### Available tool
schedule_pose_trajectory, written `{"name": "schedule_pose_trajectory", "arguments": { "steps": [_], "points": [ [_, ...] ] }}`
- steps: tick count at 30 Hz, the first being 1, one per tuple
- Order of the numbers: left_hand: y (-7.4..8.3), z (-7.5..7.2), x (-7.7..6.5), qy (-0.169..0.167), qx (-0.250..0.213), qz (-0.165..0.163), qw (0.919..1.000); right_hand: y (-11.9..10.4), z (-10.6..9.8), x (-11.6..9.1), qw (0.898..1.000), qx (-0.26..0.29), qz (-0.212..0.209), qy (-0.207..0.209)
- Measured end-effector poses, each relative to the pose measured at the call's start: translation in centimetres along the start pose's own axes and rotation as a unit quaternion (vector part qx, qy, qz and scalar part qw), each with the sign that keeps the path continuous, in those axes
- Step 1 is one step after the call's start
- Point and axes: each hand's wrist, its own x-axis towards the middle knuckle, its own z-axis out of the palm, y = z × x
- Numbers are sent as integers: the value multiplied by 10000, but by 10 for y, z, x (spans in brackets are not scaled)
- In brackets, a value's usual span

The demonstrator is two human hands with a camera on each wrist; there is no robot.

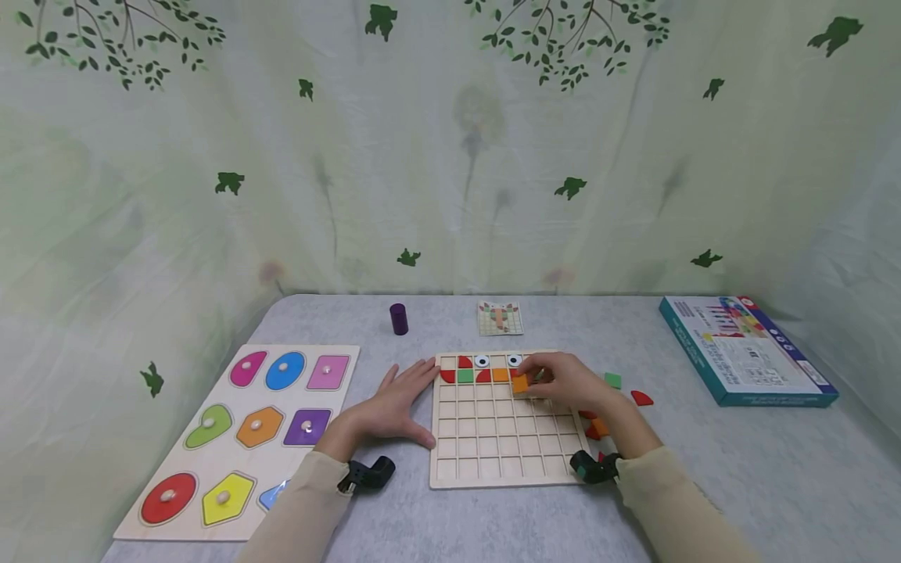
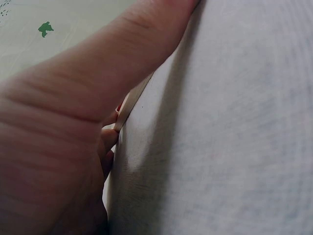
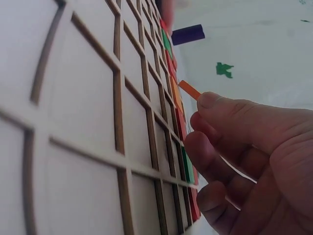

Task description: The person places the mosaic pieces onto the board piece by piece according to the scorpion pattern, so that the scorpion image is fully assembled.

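Observation:
A wooden grid board (image 1: 507, 467) lies flat on the table, its top rows holding red, green and orange tiles and two round eye pieces (image 1: 482, 361). My right hand (image 1: 572, 381) pinches an orange square tile (image 1: 519, 384) between thumb and fingers, just over the upper rows. Seen from the right wrist, this orange tile (image 3: 189, 90) shows edge-on at the fingertips, close to the coloured row. With fingers spread, my left hand (image 1: 394, 407) rests at the board's left side. Its thumb (image 2: 122, 54) touches the edge in the head view.
Loose red, orange and green pieces (image 1: 612, 381) lie right of the board, partly behind my right forearm. A shape puzzle board (image 1: 271, 461) sits on the left. Behind stand a purple cylinder (image 1: 399, 319) and a pattern card (image 1: 500, 319). A teal-sided box (image 1: 749, 352) lies at the right.

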Motion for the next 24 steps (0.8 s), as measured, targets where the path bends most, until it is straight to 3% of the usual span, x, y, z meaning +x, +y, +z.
{"name": "schedule_pose_trajectory", "arguments": {
  "steps": [24],
  "points": [
    [-1,0,1,12,-40,14,10000,-11,18,15,9994,-342,33,-25]
  ]
}}
